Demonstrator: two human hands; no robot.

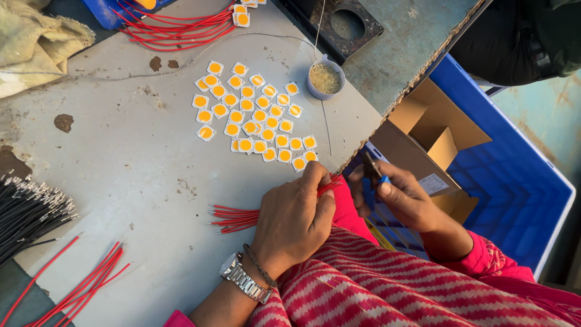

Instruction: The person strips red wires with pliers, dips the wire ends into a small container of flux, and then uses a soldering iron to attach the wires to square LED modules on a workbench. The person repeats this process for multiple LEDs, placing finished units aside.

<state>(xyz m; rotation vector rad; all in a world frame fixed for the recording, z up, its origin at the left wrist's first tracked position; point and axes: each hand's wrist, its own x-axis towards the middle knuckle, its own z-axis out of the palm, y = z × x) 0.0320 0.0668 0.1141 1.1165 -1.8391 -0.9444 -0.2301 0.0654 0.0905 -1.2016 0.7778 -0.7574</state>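
Note:
My left hand (pixel 296 221) is closed around a bundle of short red wires (pixel 233 218) whose stripped ends fan out to the left over the grey table (pixel 139 169). A metal watch sits on that wrist. My right hand (pixel 402 200) grips a small dark cutter with blue handles (pixel 374 169), held just off the table's edge close to the right ends of the wires. Both arms wear red patterned sleeves.
Several square white chips with yellow centres (pixel 251 112) lie spread mid-table. A small cup of granules (pixel 325 77) stands behind them. Black wires (pixel 27 212) and loose red wires (pixel 78 284) lie at left, more red wires (pixel 175 30) at the back. A blue crate (pixel 514 181) holds cardboard boxes (pixel 423 136).

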